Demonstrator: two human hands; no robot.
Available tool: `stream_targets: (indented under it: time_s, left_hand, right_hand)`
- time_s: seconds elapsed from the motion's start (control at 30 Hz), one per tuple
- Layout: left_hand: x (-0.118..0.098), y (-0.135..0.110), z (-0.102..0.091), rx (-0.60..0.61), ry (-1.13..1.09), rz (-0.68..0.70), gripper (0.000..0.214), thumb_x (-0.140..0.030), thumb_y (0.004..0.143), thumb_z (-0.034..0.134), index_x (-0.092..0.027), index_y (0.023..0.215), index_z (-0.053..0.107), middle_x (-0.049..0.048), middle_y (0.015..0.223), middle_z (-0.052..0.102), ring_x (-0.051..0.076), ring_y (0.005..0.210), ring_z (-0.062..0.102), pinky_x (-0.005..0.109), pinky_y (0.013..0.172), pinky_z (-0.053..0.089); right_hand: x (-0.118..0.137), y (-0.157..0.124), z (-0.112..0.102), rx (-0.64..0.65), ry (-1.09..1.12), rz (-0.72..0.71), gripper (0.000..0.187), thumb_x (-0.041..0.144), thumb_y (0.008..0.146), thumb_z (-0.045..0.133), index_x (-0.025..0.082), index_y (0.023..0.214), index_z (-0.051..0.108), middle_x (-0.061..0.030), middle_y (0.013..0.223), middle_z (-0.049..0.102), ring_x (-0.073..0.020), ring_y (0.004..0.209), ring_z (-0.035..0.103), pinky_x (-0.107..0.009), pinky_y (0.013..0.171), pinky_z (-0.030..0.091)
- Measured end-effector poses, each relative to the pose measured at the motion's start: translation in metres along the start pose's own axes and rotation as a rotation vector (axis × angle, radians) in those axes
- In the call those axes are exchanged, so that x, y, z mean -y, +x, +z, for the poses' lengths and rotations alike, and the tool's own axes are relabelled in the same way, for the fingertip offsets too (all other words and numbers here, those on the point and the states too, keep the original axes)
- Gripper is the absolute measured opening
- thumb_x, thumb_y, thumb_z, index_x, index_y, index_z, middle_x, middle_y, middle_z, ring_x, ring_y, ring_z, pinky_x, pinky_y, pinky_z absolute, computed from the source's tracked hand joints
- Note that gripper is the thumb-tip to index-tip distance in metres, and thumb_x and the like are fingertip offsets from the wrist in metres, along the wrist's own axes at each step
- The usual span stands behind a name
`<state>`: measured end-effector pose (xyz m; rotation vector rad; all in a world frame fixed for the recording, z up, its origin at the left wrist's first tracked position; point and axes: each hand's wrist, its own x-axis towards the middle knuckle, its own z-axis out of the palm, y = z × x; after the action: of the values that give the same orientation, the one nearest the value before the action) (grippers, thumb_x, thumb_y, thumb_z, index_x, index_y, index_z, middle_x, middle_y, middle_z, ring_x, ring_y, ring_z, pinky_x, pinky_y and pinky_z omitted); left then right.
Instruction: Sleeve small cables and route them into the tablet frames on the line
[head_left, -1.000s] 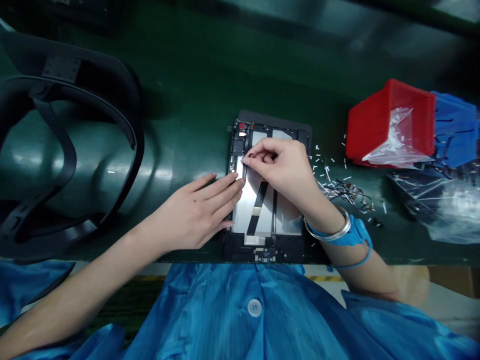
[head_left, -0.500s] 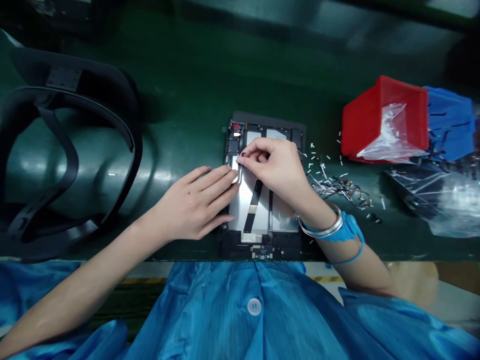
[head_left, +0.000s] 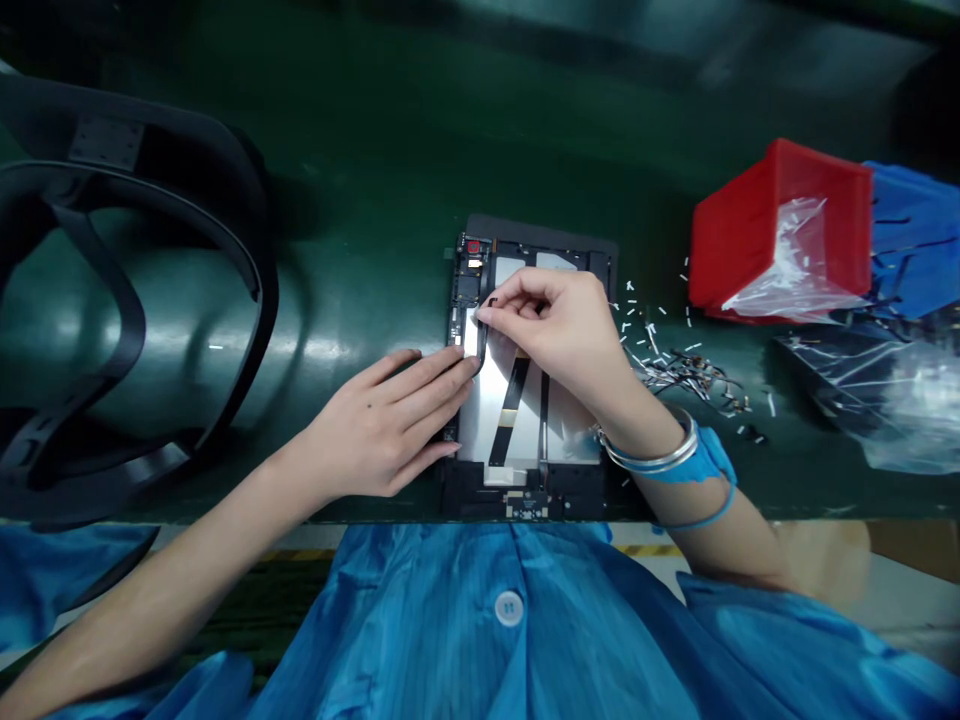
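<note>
An opened tablet point(head_left: 570, 490) lies at the table's near edge, its silver inside plates and black frame showing. A black ribbon cable point(head_left: 502, 435) runs slantwise across the plates. Over the tablet's upper left part, my right hand point(head_left: 574, 320) is closed in a pinch of thumb and forefinger on a thin black cable point(head_left: 482, 345). The cable's far tip shows just above the fingertips. My left hand point(head_left: 390, 420) reaches in from the left, fingers stretched out. Its fingertips rest on the tablet's left side, at the cable's lower end.
A red bin point(head_left: 735, 240) with a clear plastic bag stands at right, beside a blue bin point(head_left: 911, 235) holding dark cables. Loose small cables point(head_left: 686, 370) and white bits lie right of the tablet. Plastic bags point(head_left: 900, 390) are farther right. A black headband-like frame point(head_left: 262, 270) stands left.
My left fingertips have slid slightly down and left along the tablet's side. The thin cable, pale along its length before, now looks black. My right hand keeps its pinch.
</note>
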<state>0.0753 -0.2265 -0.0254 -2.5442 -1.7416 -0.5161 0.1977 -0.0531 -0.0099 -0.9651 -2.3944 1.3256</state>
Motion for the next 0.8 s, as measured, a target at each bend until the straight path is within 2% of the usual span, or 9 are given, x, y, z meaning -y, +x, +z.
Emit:
stream_targets:
  time_s: [0.13, 0.37, 0.5, 0.63, 0.7, 0.8]
  left_hand:
    - [0.001, 0.001, -0.001, 0.007, 0.007, 0.024, 0.041, -0.029, 0.098, 0.040, -0.005, 0.126, 0.058, 0.0163, 0.136, 0.055, 0.030, 0.130, 0.049, 0.042, 0.098, 0.048]
    - [0.004, -0.001, -0.001, 0.035, -0.062, 0.005, 0.043, -0.028, 0.098, 0.039, -0.009, 0.136, 0.051, 0.0145, 0.140, 0.052, 0.028, 0.133, 0.046, 0.044, 0.104, 0.044]
    - [0.008, 0.001, -0.004, 0.067, -0.089, 0.007, 0.042, -0.028, 0.099, 0.034, -0.011, 0.132, 0.054, 0.0116, 0.140, 0.053, 0.027, 0.133, 0.046, 0.044, 0.106, 0.041]
    - [0.009, 0.006, -0.007, 0.060, -0.091, 0.023, 0.043, -0.029, 0.099, 0.032, -0.008, 0.127, 0.057, 0.0129, 0.136, 0.057, 0.029, 0.128, 0.051, 0.044, 0.103, 0.043]
    - [0.009, 0.010, -0.009, 0.060, -0.091, 0.023, 0.041, -0.029, 0.099, 0.034, -0.008, 0.125, 0.058, 0.0131, 0.133, 0.059, 0.029, 0.125, 0.053, 0.044, 0.102, 0.043]
    - [0.011, 0.015, -0.009, 0.050, -0.086, 0.004, 0.040, -0.028, 0.098, 0.039, -0.008, 0.125, 0.058, 0.0130, 0.131, 0.061, 0.029, 0.123, 0.054, 0.043, 0.101, 0.042]
  right_hand:
    - [0.001, -0.001, 0.003, -0.028, -0.076, -0.006, 0.006, 0.021, 0.076, 0.068, 0.017, 0.071, 0.067, 0.0019, 0.061, 0.058, -0.0107, 0.060, 0.050, -0.028, 0.060, 0.035]
    - [0.003, -0.003, 0.004, -0.032, -0.114, -0.001, 0.007, 0.021, 0.078, 0.066, 0.017, 0.073, 0.067, 0.0015, 0.062, 0.056, -0.0114, 0.062, 0.048, -0.029, 0.060, 0.032]
    - [0.003, -0.004, 0.005, -0.035, -0.121, 0.000, 0.006, 0.020, 0.078, 0.065, 0.017, 0.073, 0.067, 0.0014, 0.063, 0.057, -0.0112, 0.062, 0.049, -0.028, 0.060, 0.033]
    - [0.001, -0.003, 0.006, -0.044, -0.139, -0.023, 0.005, 0.019, 0.078, 0.065, 0.017, 0.073, 0.066, 0.0022, 0.062, 0.057, -0.0104, 0.060, 0.050, -0.027, 0.059, 0.034]
    - [0.000, -0.003, 0.004, -0.060, -0.141, -0.050, 0.004, 0.020, 0.077, 0.066, 0.018, 0.081, 0.068, 0.0036, 0.062, 0.058, -0.0100, 0.059, 0.050, -0.027, 0.058, 0.035]
    - [0.004, -0.009, -0.006, -0.164, -0.135, -0.106, 0.020, 0.022, 0.079, 0.065, 0.022, 0.099, 0.067, 0.0058, 0.062, 0.057, -0.0096, 0.056, 0.049, -0.026, 0.056, 0.036]
